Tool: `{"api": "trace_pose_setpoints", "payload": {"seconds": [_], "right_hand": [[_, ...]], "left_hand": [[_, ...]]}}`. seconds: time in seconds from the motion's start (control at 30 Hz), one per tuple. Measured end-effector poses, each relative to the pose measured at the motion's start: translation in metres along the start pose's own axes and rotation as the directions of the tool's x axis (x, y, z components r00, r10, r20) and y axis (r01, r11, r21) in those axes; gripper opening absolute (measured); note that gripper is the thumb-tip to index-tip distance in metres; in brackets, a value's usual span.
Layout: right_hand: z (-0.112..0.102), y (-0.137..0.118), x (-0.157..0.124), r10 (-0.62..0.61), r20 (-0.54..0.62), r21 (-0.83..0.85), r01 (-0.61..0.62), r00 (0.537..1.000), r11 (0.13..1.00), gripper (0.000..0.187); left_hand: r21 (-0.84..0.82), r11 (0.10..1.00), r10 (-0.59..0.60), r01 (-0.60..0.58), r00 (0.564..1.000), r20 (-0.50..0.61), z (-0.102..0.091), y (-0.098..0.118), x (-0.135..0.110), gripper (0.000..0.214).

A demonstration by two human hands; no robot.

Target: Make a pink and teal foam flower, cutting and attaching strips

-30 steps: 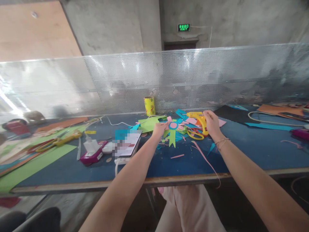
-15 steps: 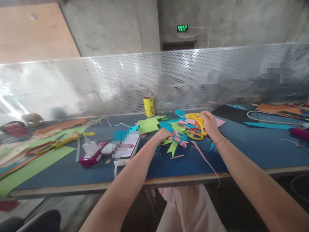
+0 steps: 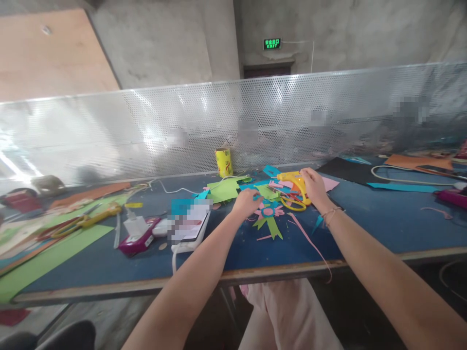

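A paper flower [image 3: 269, 214] with pink petals, a blue ring and green leaves lies flat on the blue table [image 3: 365, 228]. My left hand [image 3: 246, 202] sits just left of it, fingers curled near its edge and near a heap of green and blue paper scraps [image 3: 233, 188]. My right hand [image 3: 314, 187] is closed on the handle of a yellow glue gun [image 3: 296, 179] that rests on the table. Yellow-handled scissors [image 3: 294, 202] lie just below the glue gun.
A yellow tape roll [image 3: 224, 162] stands by the perforated metal screen [image 3: 146, 131] at the back. A phone [image 3: 189, 223], a white charger on a magenta box [image 3: 137, 232], green sheets [image 3: 51, 255] and more scissors [image 3: 85, 219] lie to the left. Orange and black sheets [image 3: 408, 163] lie at right.
My left hand has brought the paper flower down from in front of the scrap heap and laid it flat on the table. My right hand has stayed on the glue gun.
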State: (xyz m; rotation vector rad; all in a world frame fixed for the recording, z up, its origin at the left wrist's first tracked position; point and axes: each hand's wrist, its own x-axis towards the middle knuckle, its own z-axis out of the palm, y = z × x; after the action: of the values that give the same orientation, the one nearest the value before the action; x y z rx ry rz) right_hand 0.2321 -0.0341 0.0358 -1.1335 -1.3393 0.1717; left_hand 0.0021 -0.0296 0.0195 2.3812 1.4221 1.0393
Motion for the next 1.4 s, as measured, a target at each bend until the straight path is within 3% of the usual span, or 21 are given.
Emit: {"api": "trace_pose_setpoints", "payload": {"seconds": [0.07,0.13,0.3,0.4,0.5,0.57,0.63,0.73,0.87,0.93,1.1,1.23,1.4], "right_hand": [[0.0,-0.002,0.0,0.006,0.001,-0.002,-0.006,1.0,1.0,0.028],[0.0,-0.004,-0.001,-0.011,0.002,-0.005,0.011,1.0,1.0,0.027],[-0.001,-0.01,-0.002,-0.053,0.0,-0.021,0.053,0.999,0.998,0.027],[-0.001,-0.012,-0.002,-0.026,-0.001,-0.015,0.026,1.0,1.0,0.026],[-0.002,-0.013,-0.002,-0.002,0.001,-0.008,0.002,1.0,1.0,0.026],[-0.002,-0.012,-0.002,-0.015,0.001,-0.008,0.015,1.0,1.0,0.025],[-0.002,-0.012,-0.001,-0.04,-0.004,-0.016,0.039,0.999,0.999,0.025],[-0.002,-0.012,-0.001,-0.067,-0.007,-0.031,0.066,0.998,0.997,0.025],[-0.002,-0.011,-0.002,-0.056,-0.007,-0.037,0.055,0.998,0.998,0.025],[-0.002,-0.01,-0.002,-0.053,-0.009,-0.034,0.053,0.999,0.998,0.025],[-0.001,-0.006,0.0,-0.057,0.004,-0.029,0.057,0.998,0.998,0.025],[-0.001,-0.005,0.0,-0.068,0.006,-0.038,0.068,0.998,0.997,0.025],[-0.001,-0.005,0.0,-0.067,0.006,-0.046,0.067,0.998,0.997,0.026]], "left_hand": [[0.004,0.991,0.13,-0.13,0.99,0.064,0.005,0.008,-0.002,0.029],[0.05,0.991,0.118,-0.127,0.982,0.15,0.011,0.018,-0.005,0.033],[0.145,0.941,0.253,-0.304,0.922,0.292,0.022,0.031,-0.011,0.042],[0.12,0.952,0.232,-0.281,0.92,0.316,0.028,0.029,-0.007,0.043],[0.015,0.992,0.122,-0.128,0.965,0.231,0.028,0.024,0.002,0.038],[-0.18,0.981,0.085,-0.068,0.993,0.088,0.021,0.02,0.007,0.035],[-0.44,0.898,0.003,-0.019,0.999,-0.037,0.012,0.015,0.01,0.033],[-0.636,0.766,-0.204,0.096,0.974,-0.098,0.003,0.004,0.011,0.027],[-0.764,0.609,-0.416,0.214,0.906,-0.078,0.003,-0.011,0.012,0.031],[-0.788,0.575,-0.467,0.22,0.879,-0.096,0.004,-0.018,0.014,0.031],[-0.658,0.705,-0.506,0.263,0.837,-0.207,0.002,-0.026,0.017,0.032],[-0.597,0.72,-0.551,0.354,0.814,-0.182,0.0,-0.025,0.016,0.043],[-0.667,0.698,-0.535,0.26,0.809,-0.243,-0.001,-0.025,0.017,0.043]]}}
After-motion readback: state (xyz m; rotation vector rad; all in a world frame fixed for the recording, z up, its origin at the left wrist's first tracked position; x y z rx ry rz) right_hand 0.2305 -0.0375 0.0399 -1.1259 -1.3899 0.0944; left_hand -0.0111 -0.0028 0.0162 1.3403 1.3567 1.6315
